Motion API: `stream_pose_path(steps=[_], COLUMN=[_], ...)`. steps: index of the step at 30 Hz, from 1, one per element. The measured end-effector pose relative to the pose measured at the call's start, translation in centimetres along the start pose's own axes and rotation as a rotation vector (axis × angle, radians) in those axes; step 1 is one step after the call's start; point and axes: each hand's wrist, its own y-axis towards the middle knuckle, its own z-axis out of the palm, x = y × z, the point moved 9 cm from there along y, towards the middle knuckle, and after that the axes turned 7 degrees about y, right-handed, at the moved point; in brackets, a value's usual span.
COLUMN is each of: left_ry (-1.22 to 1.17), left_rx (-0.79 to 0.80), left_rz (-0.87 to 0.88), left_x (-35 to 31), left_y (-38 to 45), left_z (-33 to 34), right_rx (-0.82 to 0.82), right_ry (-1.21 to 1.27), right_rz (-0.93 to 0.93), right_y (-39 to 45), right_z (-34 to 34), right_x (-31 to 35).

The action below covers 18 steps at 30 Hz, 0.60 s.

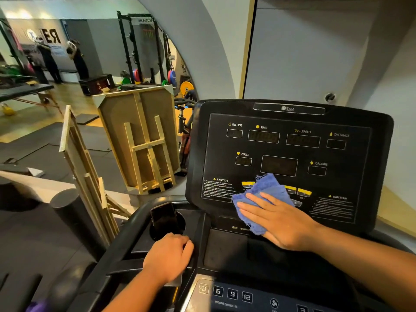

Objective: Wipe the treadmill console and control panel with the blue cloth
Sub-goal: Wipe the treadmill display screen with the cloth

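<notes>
The black treadmill console (290,140) stands in front of me, its dark displays labelled incline, time, speed, distance, pulse and calorie. My right hand (279,219) lies flat with fingers spread on the blue cloth (263,192), pressing it against the console's lower edge over the yellow buttons. Part of the cloth hangs below my fingers. My left hand (167,256) is curled over the treadmill's left frame beside the cup holder. The lower control panel (236,293) with number keys 6, 9 and 12 sits at the bottom of the view.
A dark phone (163,216) stands in the left cup holder (180,224). Wooden easels and boards (139,140) lean to the left of the treadmill. A grey foam roller (69,212) stands near them. A mirror at far left reflects people and a weight rack.
</notes>
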Motion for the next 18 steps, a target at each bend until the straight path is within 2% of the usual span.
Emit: stream_pose_path(steps=[8, 12, 18], left_ry=[0.041, 0.023, 0.013], left_rx=[0.02, 0.021, 0.023], left_rz=[-0.003, -0.014, -0.038], left_x=[0.1, 0.4, 0.4], left_y=[0.1, 0.1, -0.1], left_z=[0.4, 0.4, 0.2], right_rx=[-0.092, -0.084, -0.059], right_ry=[-0.076, -0.035, -0.053], right_rz=[-0.11, -0.065, 0.186], right_y=[9.6, 4.7, -5.9], right_z=[-0.9, -1.1, 0.2], right_x=[5.6, 3.0, -3.7])
